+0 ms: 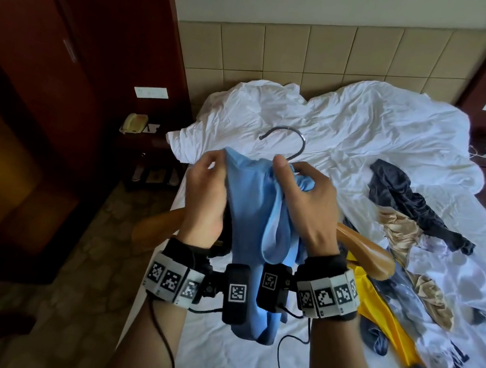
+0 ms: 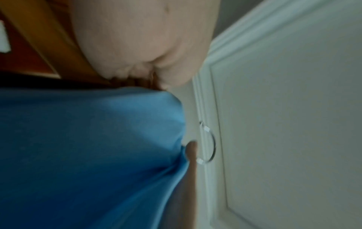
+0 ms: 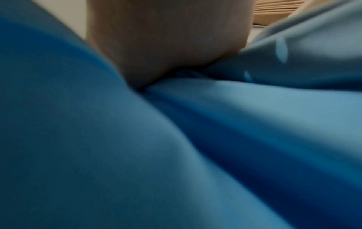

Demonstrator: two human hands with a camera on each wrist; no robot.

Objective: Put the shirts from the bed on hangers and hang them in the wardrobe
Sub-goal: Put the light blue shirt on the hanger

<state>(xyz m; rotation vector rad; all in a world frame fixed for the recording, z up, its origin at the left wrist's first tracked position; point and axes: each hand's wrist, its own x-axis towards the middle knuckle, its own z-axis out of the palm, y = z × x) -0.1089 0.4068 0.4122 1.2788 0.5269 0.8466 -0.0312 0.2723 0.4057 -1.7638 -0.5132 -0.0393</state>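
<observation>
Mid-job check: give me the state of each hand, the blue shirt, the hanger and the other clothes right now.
Left hand: grips the blue shirt.
Right hand: grips the blue shirt.
Blue shirt: bunched, held up over the hanger.
Hanger: partly inside the shirt, hook sticking out above.
Dark garment: crumpled on the bed.
Yellow garment: lying on the bed.

You've got the light-blue shirt (image 1: 251, 204) bunched over the wooden hanger (image 1: 361, 250), metal hook (image 1: 287, 140) poking up; more shirts (image 1: 406, 190) sprawl on the bed (image 1: 355, 131).
</observation>
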